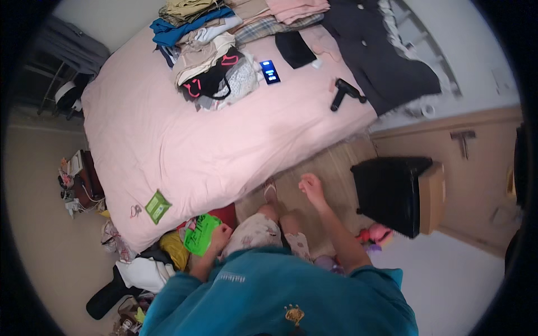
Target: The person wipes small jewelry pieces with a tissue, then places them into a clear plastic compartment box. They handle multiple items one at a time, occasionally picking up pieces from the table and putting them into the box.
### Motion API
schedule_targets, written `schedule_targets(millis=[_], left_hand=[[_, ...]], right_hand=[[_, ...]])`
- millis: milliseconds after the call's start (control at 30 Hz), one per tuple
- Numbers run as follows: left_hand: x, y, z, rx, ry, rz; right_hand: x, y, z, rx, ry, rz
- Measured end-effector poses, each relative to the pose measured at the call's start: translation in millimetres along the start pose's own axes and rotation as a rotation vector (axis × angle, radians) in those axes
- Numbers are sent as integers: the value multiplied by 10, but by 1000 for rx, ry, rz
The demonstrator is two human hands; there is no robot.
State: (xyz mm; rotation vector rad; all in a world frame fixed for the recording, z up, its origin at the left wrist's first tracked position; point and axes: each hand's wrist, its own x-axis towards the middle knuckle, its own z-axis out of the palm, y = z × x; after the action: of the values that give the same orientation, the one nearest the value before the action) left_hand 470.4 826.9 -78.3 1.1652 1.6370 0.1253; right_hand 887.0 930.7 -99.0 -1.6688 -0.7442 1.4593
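My left hand (221, 237) is low beside the bed, fingers curled, at the right edge of a bright green plastic bag (201, 236) that bears black writing. Whether the fingers grip the bag or only overlap it, I cannot tell. Out over the wood-look floor (336, 168), my right hand (312, 190) hangs in the air with loosely bent fingers and nothing visible in it. In front of me is a bed with a pink sheet (176, 147). A green pack of wipes (158, 207) lies near its edge, beside a small thin item (135, 211).
Folded clothes (193, 25) and hangers (193, 88) lie on the bed, with a lit phone (270, 72), a black massage gun (346, 93) and a dark garment (370, 54). A black case (388, 193) stands at right by a cardboard box (432, 197). Bags (174, 250) crowd the left.
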Motion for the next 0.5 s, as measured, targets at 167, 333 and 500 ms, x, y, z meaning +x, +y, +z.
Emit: schedule_targets(millis=[167,333,500], left_hand=[[26,1243,259,-236,22,29],[-115,409,661,-349,284,-428],[-712,310,1120,-215,378,-908]], right_hand=[[2543,-640,352,-564,75,-302],[4815,-920,819,-968,290,-612],[5620,-1507,1390,-1238,234,-388]])
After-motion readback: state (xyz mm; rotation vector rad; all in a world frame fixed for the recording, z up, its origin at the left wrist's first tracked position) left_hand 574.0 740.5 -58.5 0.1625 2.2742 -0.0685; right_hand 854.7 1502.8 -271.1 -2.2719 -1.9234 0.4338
